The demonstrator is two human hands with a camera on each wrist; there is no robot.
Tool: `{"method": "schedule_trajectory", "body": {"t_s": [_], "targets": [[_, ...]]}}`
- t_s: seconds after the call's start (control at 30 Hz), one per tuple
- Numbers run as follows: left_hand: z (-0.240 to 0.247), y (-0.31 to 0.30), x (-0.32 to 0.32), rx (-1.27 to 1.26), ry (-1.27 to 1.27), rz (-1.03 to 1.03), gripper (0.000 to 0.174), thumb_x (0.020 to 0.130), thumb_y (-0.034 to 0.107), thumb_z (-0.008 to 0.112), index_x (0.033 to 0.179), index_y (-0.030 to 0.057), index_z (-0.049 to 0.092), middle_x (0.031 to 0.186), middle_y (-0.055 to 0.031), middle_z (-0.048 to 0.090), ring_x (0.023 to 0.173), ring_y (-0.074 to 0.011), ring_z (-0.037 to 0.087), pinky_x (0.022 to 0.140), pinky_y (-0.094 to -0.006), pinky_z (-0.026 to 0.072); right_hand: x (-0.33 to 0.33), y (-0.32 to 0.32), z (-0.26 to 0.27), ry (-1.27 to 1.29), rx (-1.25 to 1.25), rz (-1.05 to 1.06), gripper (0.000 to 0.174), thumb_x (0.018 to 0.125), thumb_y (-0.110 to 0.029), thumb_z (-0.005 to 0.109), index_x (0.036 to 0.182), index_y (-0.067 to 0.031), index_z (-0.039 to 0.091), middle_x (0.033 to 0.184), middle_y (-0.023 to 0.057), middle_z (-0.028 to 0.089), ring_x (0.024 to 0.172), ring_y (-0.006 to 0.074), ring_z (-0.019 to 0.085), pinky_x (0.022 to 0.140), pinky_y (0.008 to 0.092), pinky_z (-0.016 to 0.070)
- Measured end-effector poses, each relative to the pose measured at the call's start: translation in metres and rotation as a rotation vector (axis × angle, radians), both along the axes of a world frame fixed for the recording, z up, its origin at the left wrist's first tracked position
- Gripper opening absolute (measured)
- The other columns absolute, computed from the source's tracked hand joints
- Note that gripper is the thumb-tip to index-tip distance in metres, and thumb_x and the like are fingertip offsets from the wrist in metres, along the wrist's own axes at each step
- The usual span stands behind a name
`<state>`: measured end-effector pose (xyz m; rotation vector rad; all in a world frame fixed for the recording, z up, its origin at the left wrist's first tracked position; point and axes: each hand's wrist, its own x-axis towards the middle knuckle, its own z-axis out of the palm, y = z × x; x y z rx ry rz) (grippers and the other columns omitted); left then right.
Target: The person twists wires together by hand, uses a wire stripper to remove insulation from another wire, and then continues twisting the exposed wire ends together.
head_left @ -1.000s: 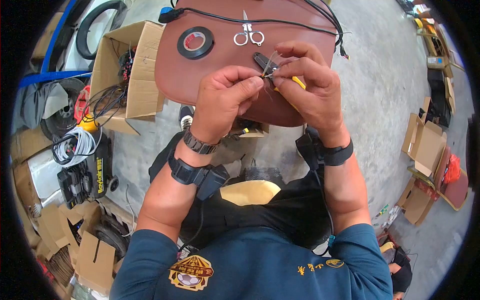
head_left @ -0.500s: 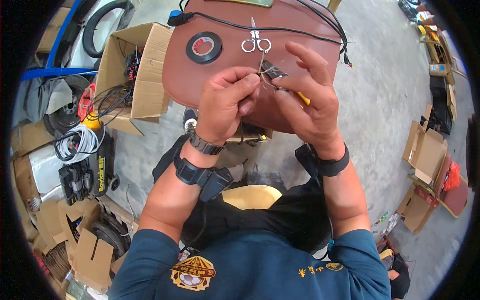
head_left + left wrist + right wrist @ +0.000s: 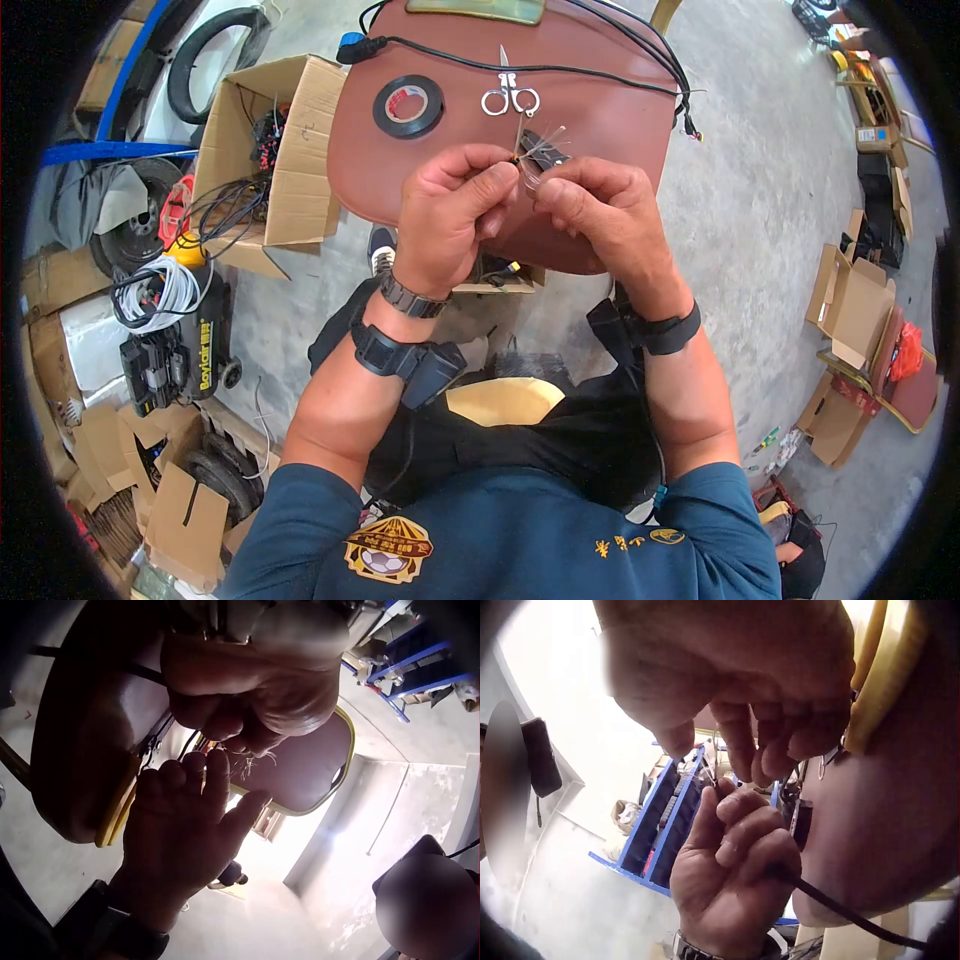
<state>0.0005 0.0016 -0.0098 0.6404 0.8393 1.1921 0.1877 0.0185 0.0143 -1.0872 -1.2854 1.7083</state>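
Thumb and forefinger of the left hand (image 3: pixel 440 215) pinch the end of a black cable (image 3: pixel 847 919), which runs out below the curled fingers in the right wrist view. Thin bare strands (image 3: pixel 545 145) fan out from the pinched end. Beside them is the right hand (image 3: pixel 615 215), its thumb and forefinger apart around the strands in the right wrist view, with no grip visible. Behind the hands, a dark-jawed tool (image 3: pixel 543 150) with yellow handles (image 3: pixel 881 690) lies on the brown seat (image 3: pixel 370 170), partly hidden by the right hand.
Silver scissors (image 3: pixel 507 90), a roll of black tape (image 3: pixel 436 108) and a black cable with a plug (image 3: pixel 365 47) lie farther back on the seat. An open carton (image 3: pixel 300 160) stands at its left. Boxes (image 3: pixel 850 290) sit on the floor at the right.
The right hand first drew back from the strands with its fingers spread, then came in close beside them again. The strands are more fanned out. The left hand keeps its pinch.
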Motion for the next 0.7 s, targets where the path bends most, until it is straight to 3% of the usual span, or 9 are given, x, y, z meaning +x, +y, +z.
{"method": "schedule_trajectory", "body": {"t_s": [0.27,0.37,0.47,0.57,0.7], "targets": [[-0.003,-0.001,0.003,0.026,-0.057,0.023,0.016,0.091,0.009,0.064,0.105,0.0001,0.063,0.083,-0.0069,0.065,0.063,-0.01,0.055,0.052,-0.0202,0.0414,-0.006,-0.003,-0.006,0.079,0.032,-0.048,0.015,0.088,-0.012,0.068,0.087,0.0027,0.068,0.079,0.0024,0.068,0.073,0.0061,0.059,0.065,0.0222,0.0492],[-0.004,-0.001,0.003,0.028,-0.09,0.018,0.017,0.091,0.009,0.064,0.105,0.0,0.062,0.084,-0.0066,0.065,0.064,-0.01,0.056,0.052,-0.0205,0.042,-0.012,-0.006,-0.003,0.164,-0.087,-0.032,0.013,0.088,-0.01,0.068,0.085,0.0023,0.067,0.077,0.003,0.068,0.069,0.0056,0.059,0.062,0.0215,0.0492],[-0.001,-0.002,0.008,0.004,-0.03,0.092,0.016,0.091,0.006,0.064,0.104,-0.0025,0.063,0.078,-0.0044,0.063,0.056,-0.0069,0.05,0.05,-0.0189,0.0394,-0.014,-0.007,-0.007,0.089,0.0,-0.043,0.014,0.089,-0.011,0.068,0.084,0.0023,0.067,0.074,0.0032,0.067,0.067,0.0054,0.059,0.06,0.0213,0.0491],[0.0,-0.002,0.008,0.019,-0.046,0.069,0.017,0.091,0.007,0.064,0.106,-0.0004,0.062,0.092,-0.0088,0.067,0.066,-0.0088,0.058,0.052,-0.018,0.0424,-0.02,-0.008,-0.013,0.152,0.03,-0.063,0.015,0.089,-0.011,0.067,0.083,0.0025,0.067,0.073,0.0029,0.067,0.067,0.0054,0.059,0.059,0.0214,0.0488],[0.002,-0.002,0.008,0.01,-0.031,0.057,0.018,0.09,0.006,0.065,0.105,-0.0014,0.062,0.095,-0.0092,0.068,0.068,-0.0079,0.059,0.051,-0.0168,0.0418,-0.017,-0.006,-0.019,0.058,0.086,-0.048,0.015,0.088,-0.011,0.068,0.081,0.0024,0.067,0.073,0.0024,0.067,0.067,0.0047,0.058,0.059,0.0215,0.0479]]}}
